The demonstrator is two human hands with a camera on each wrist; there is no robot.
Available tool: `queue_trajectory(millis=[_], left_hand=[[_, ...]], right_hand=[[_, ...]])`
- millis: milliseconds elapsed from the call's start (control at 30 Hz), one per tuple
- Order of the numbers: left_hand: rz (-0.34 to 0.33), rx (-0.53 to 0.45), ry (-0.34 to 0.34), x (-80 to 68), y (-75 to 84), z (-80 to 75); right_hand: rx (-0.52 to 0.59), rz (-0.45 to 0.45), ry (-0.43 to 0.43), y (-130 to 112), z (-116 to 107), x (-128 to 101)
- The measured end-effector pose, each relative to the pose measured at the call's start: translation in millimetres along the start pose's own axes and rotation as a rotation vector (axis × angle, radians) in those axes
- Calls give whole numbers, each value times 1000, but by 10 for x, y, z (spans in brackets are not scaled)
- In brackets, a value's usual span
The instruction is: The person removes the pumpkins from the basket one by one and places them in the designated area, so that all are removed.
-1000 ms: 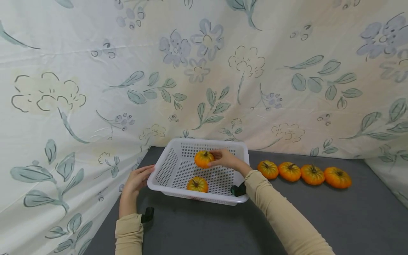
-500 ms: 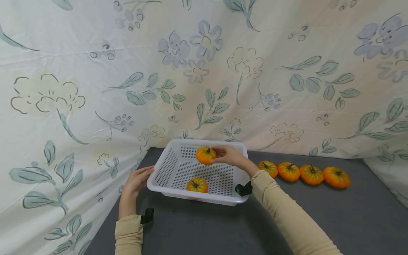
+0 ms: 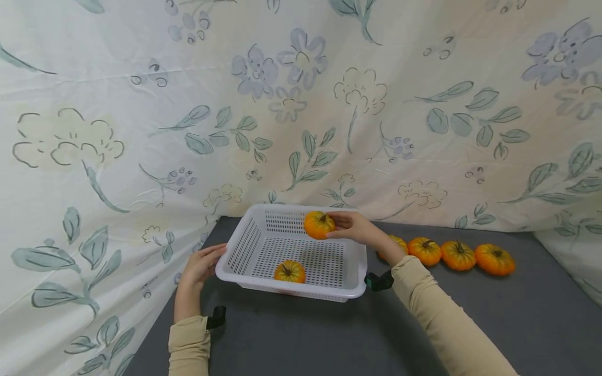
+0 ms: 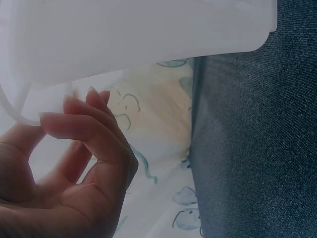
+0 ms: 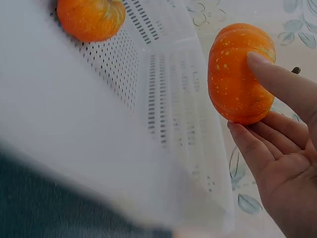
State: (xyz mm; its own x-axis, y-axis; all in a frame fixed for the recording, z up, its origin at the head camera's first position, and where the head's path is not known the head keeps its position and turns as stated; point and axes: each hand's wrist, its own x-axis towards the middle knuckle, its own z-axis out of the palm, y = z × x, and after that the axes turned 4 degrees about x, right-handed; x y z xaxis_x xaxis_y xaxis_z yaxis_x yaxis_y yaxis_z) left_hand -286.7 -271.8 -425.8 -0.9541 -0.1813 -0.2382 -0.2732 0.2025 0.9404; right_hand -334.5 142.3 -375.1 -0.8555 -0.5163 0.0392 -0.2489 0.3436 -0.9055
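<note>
My right hand point(image 3: 356, 228) holds a small orange pumpkin point(image 3: 319, 225) above the back right part of a white perforated plastic basket point(image 3: 291, 286). In the right wrist view, the thumb lies across one side of the held pumpkin point(image 5: 241, 74) and the fingers point(image 5: 252, 144) support it from below. Another small pumpkin point(image 3: 289, 271) sits on the basket floor near its front wall. At the basket's left end, my left hand point(image 3: 199, 266) grips the rim. The left wrist view shows thumb and fingers point(image 4: 74, 126) pinching the basket's rim point(image 4: 29, 119) from outside.
To the right of the basket, several small pumpkins point(image 3: 458, 255) stand in a row on the dark grey table point(image 3: 291, 339); the right forearm partly covers the nearest one. A floral curtain point(image 3: 282, 104) hangs behind and along the left side.
My right hand has risen and moved right with the pumpkin, from over the basket's middle toward its back right. The left hand and the basket stay in place.
</note>
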Motion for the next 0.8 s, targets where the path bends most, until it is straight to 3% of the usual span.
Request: queue_trajectory(millis=[800], left_hand=[[-25, 6, 1, -2, 6, 1]], right_hand=[[54, 89, 118, 214, -453, -604]])
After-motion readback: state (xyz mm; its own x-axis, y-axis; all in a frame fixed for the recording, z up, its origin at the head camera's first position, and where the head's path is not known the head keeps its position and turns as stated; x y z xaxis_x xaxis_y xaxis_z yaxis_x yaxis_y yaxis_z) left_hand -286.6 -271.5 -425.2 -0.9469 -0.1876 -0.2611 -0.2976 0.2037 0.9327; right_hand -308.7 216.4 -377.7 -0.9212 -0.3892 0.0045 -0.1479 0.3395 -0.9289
